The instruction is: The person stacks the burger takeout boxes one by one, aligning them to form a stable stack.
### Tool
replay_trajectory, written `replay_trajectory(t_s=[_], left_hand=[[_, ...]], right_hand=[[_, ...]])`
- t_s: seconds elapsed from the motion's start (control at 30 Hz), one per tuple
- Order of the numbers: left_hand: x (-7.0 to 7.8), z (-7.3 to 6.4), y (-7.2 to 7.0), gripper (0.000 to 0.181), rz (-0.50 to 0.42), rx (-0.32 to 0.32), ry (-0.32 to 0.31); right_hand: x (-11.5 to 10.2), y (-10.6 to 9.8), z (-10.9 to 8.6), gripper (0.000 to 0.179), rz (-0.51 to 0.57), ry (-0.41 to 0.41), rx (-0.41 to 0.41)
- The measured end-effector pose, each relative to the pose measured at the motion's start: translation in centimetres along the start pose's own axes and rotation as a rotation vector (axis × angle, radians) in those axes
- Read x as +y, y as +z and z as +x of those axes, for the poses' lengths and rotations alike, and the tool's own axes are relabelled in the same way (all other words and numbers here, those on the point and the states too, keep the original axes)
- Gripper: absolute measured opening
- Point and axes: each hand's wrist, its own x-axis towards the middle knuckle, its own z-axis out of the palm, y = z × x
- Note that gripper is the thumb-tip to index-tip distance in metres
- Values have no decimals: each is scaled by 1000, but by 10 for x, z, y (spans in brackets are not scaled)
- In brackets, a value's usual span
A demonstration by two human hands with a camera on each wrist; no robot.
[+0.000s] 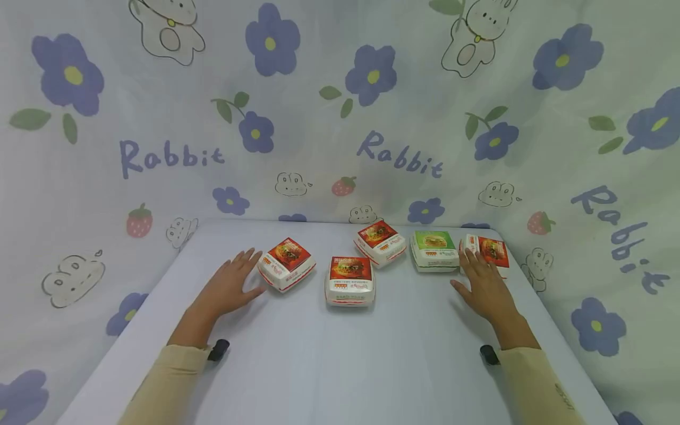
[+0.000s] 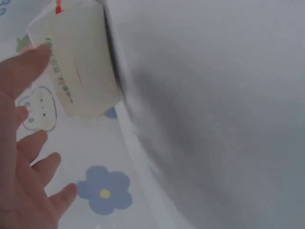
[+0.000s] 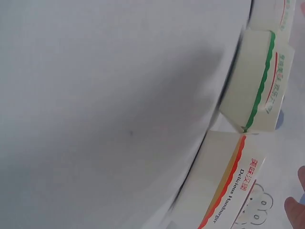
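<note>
My left hand (image 1: 228, 287) hovers over the table's left side with fingers spread, its fingertips right by a red-topped hamburger box (image 1: 287, 264). In the left wrist view, the thumb overlaps the white side of that box (image 2: 83, 59). On the right, my right hand (image 1: 486, 289) has its fingers extended, overlapping the front left of another red-topped hamburger box (image 1: 491, 254). Only two fingertips (image 3: 296, 212) show in the right wrist view, beside the box marked "Delicious Hamburger" (image 3: 217, 183). Neither hand grips anything.
Between the hands are a green-topped hamburger box (image 1: 434, 251), a red-topped box (image 1: 379, 243) at the back and another red-topped box (image 1: 350, 281) nearer the front. The white table (image 1: 340, 366) ends at a hanging cloth (image 1: 313, 112) printed with flowers and rabbits.
</note>
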Motion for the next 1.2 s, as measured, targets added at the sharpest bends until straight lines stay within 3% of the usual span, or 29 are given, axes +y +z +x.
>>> replay_trajectory(t_s=[0.17,0.4,0.6,0.8,1.2], left_hand=[[2,12,-1,94,-39,9,3],[0,23,2,100,-99,-51,-31],[-3,24,4,92,-189,-101,-106],[-1,22,11,91,-210,-104,-108],[7,11,5,93,-207,-33,-132]], right_hand=[[-3,-3,-2,90,41,27,5],[-12,-9,-1,86,133,122,-26],[-28,-6,9,83,223,194,2],[-43,-1,16,77,302,169,53],[-66,13,30,69,331,77,70]])
